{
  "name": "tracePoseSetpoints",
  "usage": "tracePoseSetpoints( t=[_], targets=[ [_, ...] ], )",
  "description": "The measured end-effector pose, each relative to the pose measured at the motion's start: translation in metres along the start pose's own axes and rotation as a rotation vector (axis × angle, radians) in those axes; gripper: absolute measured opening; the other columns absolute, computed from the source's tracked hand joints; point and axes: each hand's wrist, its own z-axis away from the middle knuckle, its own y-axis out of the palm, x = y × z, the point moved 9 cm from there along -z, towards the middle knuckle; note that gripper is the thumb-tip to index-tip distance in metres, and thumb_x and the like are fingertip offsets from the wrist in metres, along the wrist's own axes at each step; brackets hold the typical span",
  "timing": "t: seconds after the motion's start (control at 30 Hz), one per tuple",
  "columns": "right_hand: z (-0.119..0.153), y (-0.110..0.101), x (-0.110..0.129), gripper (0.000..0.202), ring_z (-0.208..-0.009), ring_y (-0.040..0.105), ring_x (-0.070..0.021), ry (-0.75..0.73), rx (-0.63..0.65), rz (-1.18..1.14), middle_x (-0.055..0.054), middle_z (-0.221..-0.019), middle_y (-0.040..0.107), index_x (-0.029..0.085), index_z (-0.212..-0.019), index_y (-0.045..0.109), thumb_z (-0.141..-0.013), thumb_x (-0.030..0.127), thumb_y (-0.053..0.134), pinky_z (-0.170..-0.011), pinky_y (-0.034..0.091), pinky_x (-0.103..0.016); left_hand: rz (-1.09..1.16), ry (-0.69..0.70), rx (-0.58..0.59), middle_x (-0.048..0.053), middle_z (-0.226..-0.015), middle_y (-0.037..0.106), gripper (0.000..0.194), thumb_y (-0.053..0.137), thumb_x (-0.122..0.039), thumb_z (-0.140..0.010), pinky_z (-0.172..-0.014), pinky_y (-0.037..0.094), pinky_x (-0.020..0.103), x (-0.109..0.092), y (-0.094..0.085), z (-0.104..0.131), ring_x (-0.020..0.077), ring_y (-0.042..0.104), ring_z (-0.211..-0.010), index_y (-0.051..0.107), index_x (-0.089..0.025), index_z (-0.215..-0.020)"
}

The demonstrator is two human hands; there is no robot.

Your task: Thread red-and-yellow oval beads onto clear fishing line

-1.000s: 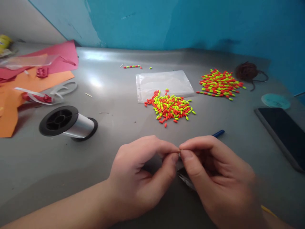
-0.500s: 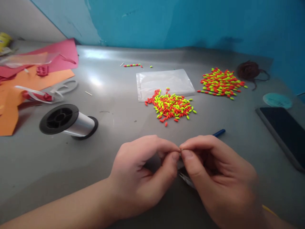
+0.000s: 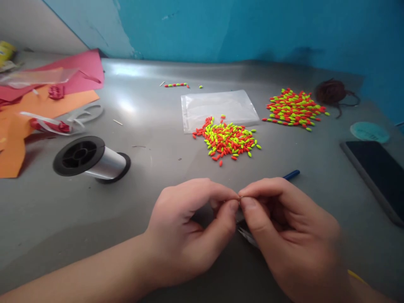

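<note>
My left hand (image 3: 189,227) and my right hand (image 3: 290,231) meet fingertip to fingertip at the lower middle, each in a pinch. Something tiny and thin sits between the fingertips, too small to make out. Beneath the right hand's thumb a pointed metal tool (image 3: 248,236) shows in part, and a blue stick-like end (image 3: 291,175) pokes out behind that hand. A loose heap of red and yellow-green beads (image 3: 229,141) lies beyond the hands, against a clear plastic bag (image 3: 221,105).
On the left stands a spool (image 3: 107,164) of clear line, near orange paper (image 3: 72,103) and pink paper (image 3: 88,69). Strung beads (image 3: 293,107), dark yarn (image 3: 330,91), a teal disc (image 3: 369,132) and a phone (image 3: 375,176) lie right. A short bead string (image 3: 176,85) lies at the back.
The view has shifted very slightly. Both hands keep the same pinched pose, with their fingertips together.
</note>
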Motion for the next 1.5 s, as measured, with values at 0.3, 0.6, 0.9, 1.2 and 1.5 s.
tracePoseSetpoints(
  t=[0.3,0.6,0.9,1.2,1.5],
  targets=[
    [0.0001,0.0011,0.0014,0.016,-0.057,0.063,-0.0098,-0.004,0.010,0.021,0.005,-0.074,0.070,0.030,-0.097,0.068,-0.102,0.015,0.064,-0.046,0.046,-0.018,-0.025,0.026,0.002,-0.003,-0.069,0.071,0.012,0.070,-0.005,-0.091,-0.060,0.048,0.015,-0.0001,0.0011,0.0003,0.0052,0.059,-0.058,0.076,-0.016,-0.089],
    [0.0027,0.0008,-0.0023,0.017,-0.059,0.066,-0.0108,0.006,0.002,0.014,0.005,-0.076,0.071,0.031,-0.097,0.068,-0.102,0.016,0.063,-0.046,0.044,-0.019,-0.047,0.073,-0.015,-0.004,-0.068,0.070,0.014,0.069,-0.001,-0.089,-0.060,0.047,0.012,-0.0055,-0.0001,0.0029,0.0033,0.058,-0.058,0.075,-0.013,-0.087],
    [-0.0023,0.0008,0.0038,0.016,-0.060,0.071,-0.0123,0.003,0.000,0.050,0.004,-0.076,0.077,0.030,-0.094,0.069,-0.101,0.017,0.064,-0.042,0.043,-0.020,-0.025,0.087,-0.044,-0.002,-0.074,0.073,0.012,0.070,-0.001,-0.090,-0.066,0.051,0.013,-0.0016,-0.0009,0.0032,0.0047,0.064,-0.065,0.075,-0.012,-0.090],
    [-0.0016,0.0002,0.0046,0.015,-0.058,0.072,-0.0116,0.014,-0.010,0.038,0.005,-0.074,0.078,0.031,-0.094,0.069,-0.101,0.018,0.064,-0.040,0.044,-0.017,-0.041,0.077,-0.041,-0.002,-0.074,0.073,0.013,0.069,-0.001,-0.090,-0.066,0.052,0.014,-0.0021,-0.0016,0.0052,0.0048,0.063,-0.064,0.075,-0.012,-0.090],
    [-0.0013,0.0013,0.0038,0.016,-0.051,0.066,-0.0069,0.018,0.018,-0.019,0.009,-0.071,0.075,0.031,-0.097,0.069,-0.102,0.016,0.066,-0.046,0.051,-0.012,-0.020,0.082,-0.028,-0.002,-0.073,0.070,0.013,0.069,-0.001,-0.091,-0.065,0.050,0.015,-0.0019,-0.0008,0.0043,0.0052,0.062,-0.064,0.072,-0.013,-0.088]
  ],
)
